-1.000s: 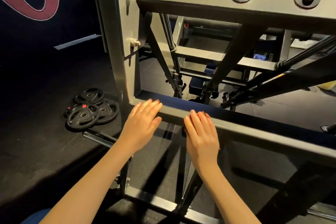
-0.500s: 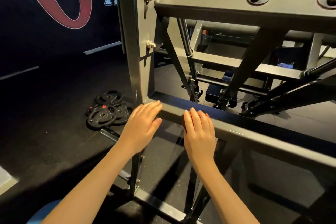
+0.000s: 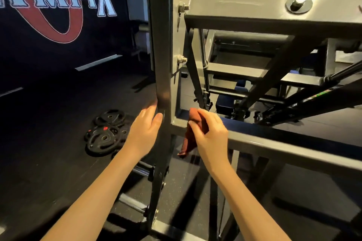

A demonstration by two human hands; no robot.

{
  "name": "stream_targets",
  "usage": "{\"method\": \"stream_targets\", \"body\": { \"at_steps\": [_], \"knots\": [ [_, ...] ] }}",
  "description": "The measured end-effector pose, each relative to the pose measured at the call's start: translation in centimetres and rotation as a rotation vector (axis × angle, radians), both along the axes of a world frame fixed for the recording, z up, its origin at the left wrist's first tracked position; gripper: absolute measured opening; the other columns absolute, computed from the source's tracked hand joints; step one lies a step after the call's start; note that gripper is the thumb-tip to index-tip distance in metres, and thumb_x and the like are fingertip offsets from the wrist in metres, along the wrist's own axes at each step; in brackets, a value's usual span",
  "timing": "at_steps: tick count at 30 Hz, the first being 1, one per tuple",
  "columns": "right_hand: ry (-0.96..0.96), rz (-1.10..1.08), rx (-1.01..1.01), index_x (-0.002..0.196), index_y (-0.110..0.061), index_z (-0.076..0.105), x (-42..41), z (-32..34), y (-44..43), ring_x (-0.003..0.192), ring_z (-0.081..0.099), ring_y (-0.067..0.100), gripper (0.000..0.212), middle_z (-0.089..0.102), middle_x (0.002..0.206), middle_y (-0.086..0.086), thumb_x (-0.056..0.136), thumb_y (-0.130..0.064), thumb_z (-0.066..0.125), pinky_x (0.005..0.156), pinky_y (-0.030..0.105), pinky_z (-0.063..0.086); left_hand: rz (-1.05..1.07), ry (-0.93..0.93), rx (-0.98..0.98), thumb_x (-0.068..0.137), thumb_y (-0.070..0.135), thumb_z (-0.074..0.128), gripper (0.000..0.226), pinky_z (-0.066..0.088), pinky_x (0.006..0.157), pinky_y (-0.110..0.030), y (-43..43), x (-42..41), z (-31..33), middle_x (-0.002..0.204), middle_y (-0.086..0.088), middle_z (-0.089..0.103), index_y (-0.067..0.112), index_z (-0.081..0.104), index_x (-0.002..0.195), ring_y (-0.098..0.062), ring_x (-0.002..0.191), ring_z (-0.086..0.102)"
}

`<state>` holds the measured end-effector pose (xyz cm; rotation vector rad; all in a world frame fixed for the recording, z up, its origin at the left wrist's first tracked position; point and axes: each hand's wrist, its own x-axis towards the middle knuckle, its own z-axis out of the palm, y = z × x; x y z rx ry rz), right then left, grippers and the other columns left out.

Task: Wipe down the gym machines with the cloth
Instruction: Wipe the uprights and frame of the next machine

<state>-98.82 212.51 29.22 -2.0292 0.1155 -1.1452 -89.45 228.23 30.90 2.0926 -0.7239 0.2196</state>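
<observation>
Right hand (image 3: 209, 135) clamps a red cloth (image 3: 189, 140) on the crossbar (image 3: 274, 143), seemingly to wipe it; left hand (image 3: 145, 131), fingers straight, steadies against the post (image 3: 162, 64).

**A weight-training gym**

A grey bolted steel-tube machine frame (image 3: 162, 64) stands on dark rubber flooring (image 3: 49, 162). Black round weight plates (image 3: 104, 138) lie piled beside it. White "OLYMPIA" wall lettering (image 3: 58, 0) crosses a red ring.

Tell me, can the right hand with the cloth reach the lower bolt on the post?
Probably yes. The right hand holds the cloth below the lower bolt, and the plate between them looks bare; only a slanted bar runs close beside it.
</observation>
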Motion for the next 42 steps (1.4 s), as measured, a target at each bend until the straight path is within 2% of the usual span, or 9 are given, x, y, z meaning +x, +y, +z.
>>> {"method": "stream_targets", "body": {
  "at_steps": [5,10,14,19,24,29,36,40,42],
  "knots": [
    [-0.118,-0.089,-0.011,0.110,-0.012,0.059,5.2,-1.8,5.1,0.106,0.056,0.003,0.026,0.063,0.111,0.003,0.086,-0.014,0.068,0.092,0.024,0.050,-0.190,0.039,-0.055,0.103,0.019,0.039,0.020,0.039,0.077,-0.018,1.4,1.4,0.6,0.086,0.010,0.060,0.027,0.057,0.100,0.001,0.084,0.058],
    [-0.189,-0.188,-0.148,0.115,-0.020,0.055,6.3,-3.0,6.4,0.107,0.058,0.014,0.029,0.058,0.118,0.003,0.089,-0.011,0.064,0.094,0.017,0.046,-0.363,0.138,-0.006,0.104,0.021,0.036,0.027,0.028,0.076,0.008,3.1,2.1,2.2,0.099,0.033,0.046,0.045,0.035,0.115,0.032,0.086,0.045],
    [-0.245,-0.304,-0.170,0.111,-0.015,0.064,7.7,-0.5,6.9,0.104,0.055,0.017,0.019,0.058,0.112,0.003,0.093,-0.010,0.062,0.094,0.016,0.042,-0.428,0.315,-0.072,0.104,0.019,0.037,0.029,0.033,0.079,0.004,3.4,3.1,2.2,0.095,0.031,0.051,0.044,0.049,0.094,0.024,0.090,0.052],
    [-0.162,-0.406,-0.435,0.127,-0.008,0.048,7.4,-5.0,6.5,0.117,0.051,0.030,0.041,0.045,0.130,0.011,0.089,-0.017,0.060,0.104,0.023,0.039,-0.492,0.481,-0.123,0.103,0.016,0.037,0.031,0.039,0.074,0.001,3.7,3.6,2.2,0.080,0.027,0.054,0.035,0.052,0.083,0.016,0.082,0.056],
    [-0.112,-0.479,-0.510,0.123,-0.005,0.054,6.9,-3.3,7.2,0.115,0.053,0.030,0.038,0.049,0.127,0.014,0.088,-0.016,0.060,0.100,0.024,0.042,-0.617,0.563,-0.146,0.105,0.020,0.032,0.028,0.030,0.060,0.010,4.3,3.2,2.6,0.088,0.027,0.040,0.039,0.039,0.085,0.028,0.065,0.045],
    [-0.232,-0.540,-0.484,0.123,-0.004,0.055,8.0,-0.6,7.1,0.117,0.050,0.030,0.034,0.047,0.128,0.013,0.091,-0.014,0.060,0.106,0.019,0.036,-0.620,0.598,-0.144,0.104,0.028,0.032,0.023,0.030,0.081,0.001,4.4,4.6,1.9,0.094,0.031,0.039,0.044,0.039,0.090,0.013,0.088,0.041],
    [0.035,-0.620,-0.607,0.107,0.004,0.070,6.6,-6.3,7.9,0.115,0.049,0.030,0.041,0.061,0.119,0.017,0.069,-0.003,0.085,0.106,0.025,0.032,-0.597,0.600,-0.154,0.102,0.033,0.035,0.018,0.030,0.064,0.009,4.0,5.6,0.9,0.105,0.028,0.043,0.036,0.043,0.119,0.014,0.099,0.043],
    [-0.137,-0.671,-0.534,0.108,0.005,0.069,7.8,-2.1,8.2,0.113,0.050,0.029,0.028,0.061,0.116,0.017,0.085,-0.012,0.068,0.106,0.021,0.036,-0.611,0.618,-0.165,0.103,0.024,0.036,0.021,0.038,0.060,0.004,4.0,5.5,1.0,0.091,0.017,0.053,0.029,0.054,0.092,0.019,0.075,0.057],
    [-0.197,-0.683,-0.521,0.108,0.004,0.068,8.4,-1.6,8.0,0.112,0.050,0.030,0.028,0.055,0.119,0.014,0.087,-0.013,0.065,0.106,0.016,0.032,-0.597,0.598,-0.187,0.103,0.022,0.037,0.023,0.042,0.062,0.001,4.0,5.6,1.0,0.089,0.012,0.056,0.027,0.056,0.091,0.012,0.079,0.061]
  ]
}}
